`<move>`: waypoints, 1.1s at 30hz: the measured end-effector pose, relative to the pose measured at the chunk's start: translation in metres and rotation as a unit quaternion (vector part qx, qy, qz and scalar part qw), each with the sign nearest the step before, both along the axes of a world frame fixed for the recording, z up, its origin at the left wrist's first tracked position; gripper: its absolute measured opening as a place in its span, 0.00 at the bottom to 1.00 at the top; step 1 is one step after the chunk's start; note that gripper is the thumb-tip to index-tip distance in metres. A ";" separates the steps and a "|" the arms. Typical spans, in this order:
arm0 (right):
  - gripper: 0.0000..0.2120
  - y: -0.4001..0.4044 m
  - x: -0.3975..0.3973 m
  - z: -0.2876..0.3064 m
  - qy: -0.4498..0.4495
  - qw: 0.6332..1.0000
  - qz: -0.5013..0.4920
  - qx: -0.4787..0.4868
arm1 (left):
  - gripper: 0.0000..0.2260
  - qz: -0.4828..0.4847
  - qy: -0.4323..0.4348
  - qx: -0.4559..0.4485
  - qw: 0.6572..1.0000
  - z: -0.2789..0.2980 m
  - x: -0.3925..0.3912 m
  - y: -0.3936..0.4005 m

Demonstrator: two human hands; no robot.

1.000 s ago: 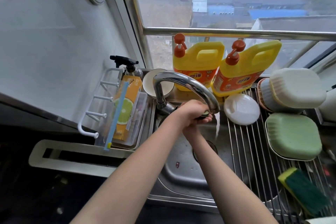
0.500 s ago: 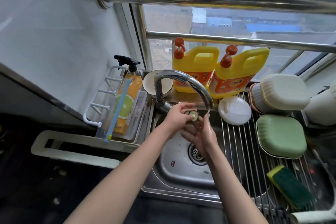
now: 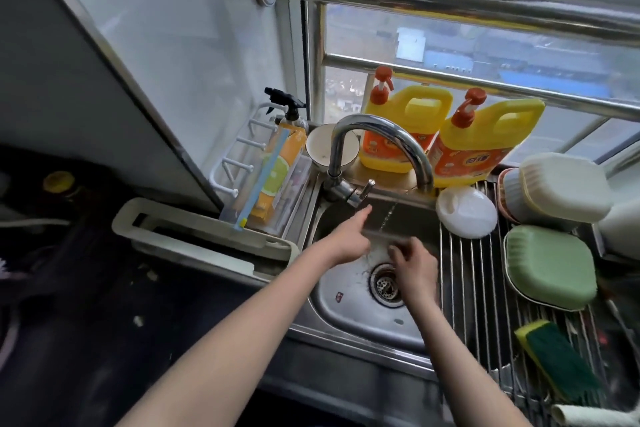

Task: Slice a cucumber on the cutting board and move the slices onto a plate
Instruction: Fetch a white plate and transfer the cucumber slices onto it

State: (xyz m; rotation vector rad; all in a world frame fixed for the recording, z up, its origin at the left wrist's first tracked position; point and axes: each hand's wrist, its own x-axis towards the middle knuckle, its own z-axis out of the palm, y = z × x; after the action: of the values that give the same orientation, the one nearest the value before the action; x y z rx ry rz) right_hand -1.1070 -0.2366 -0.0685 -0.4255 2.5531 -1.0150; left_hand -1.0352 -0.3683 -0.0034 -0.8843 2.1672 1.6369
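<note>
The left hand [image 3: 348,242] points one extended finger toward the faucet handle [image 3: 363,191], grip apart and empty. The right hand [image 3: 414,265] hovers over the sink [image 3: 349,308] drain (grip state and cucumber indiscernible through blur).

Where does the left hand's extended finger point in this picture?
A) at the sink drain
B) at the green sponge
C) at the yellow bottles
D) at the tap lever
D: the left hand stretches one finger up toward the small tap lever at the faucet's base.

A home kitchen — steel sink [image 3: 353,308], faucet [image 3: 381,135], detergent jugs [image 3: 408,128], dish rack [image 3: 485,288].
</note>
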 end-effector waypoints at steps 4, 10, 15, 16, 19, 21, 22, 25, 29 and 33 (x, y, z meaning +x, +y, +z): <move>0.08 0.008 0.002 -0.022 0.040 0.990 0.063 0.121 | 0.28 0.003 0.000 -0.038 0.999 -0.001 0.018 -0.003; 0.07 -0.007 0.030 0.003 0.021 0.998 0.064 -0.003 | 0.20 0.038 -0.008 -0.054 0.998 -0.005 0.051 -0.002; 0.05 -0.029 0.102 0.054 -0.066 0.972 -0.010 -0.226 | 0.17 0.130 0.053 -0.036 0.989 0.006 0.086 -0.005; 0.04 -0.031 0.118 0.062 -0.098 0.957 -0.020 -0.273 | 0.16 0.152 0.068 -0.011 0.986 0.015 0.098 -0.007; 0.04 -0.036 0.167 0.082 -0.162 0.931 -0.003 -0.328 | 0.11 0.175 0.095 0.105 0.974 0.038 0.149 -0.015; 0.03 -0.043 0.201 0.087 -0.189 0.929 0.025 -0.317 | 0.11 0.162 0.081 0.124 0.976 0.048 0.197 -0.024; 0.03 -0.047 0.219 0.087 -0.205 0.927 0.042 -0.311 | 0.11 0.162 0.073 0.133 0.975 0.050 0.223 -0.028; 0.02 -0.059 0.282 0.084 -0.231 0.926 0.126 -0.272 | 0.12 0.189 0.071 0.162 0.966 0.049 0.309 -0.039; 0.06 -0.079 0.372 0.054 -0.249 0.926 0.249 -0.139 | 0.12 0.274 0.035 0.138 0.951 0.019 0.434 -0.043; 0.12 -0.097 0.458 0.033 -0.233 0.912 0.336 -0.035 | 0.09 0.396 -0.004 0.047 0.917 -0.022 0.544 -0.024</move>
State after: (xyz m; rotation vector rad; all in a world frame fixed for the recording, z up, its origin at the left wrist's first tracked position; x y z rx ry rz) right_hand -0.6490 -0.3334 -0.0354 -0.8833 1.7461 -0.8115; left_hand -0.4912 -0.3920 -0.0254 -1.8984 1.7842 2.0174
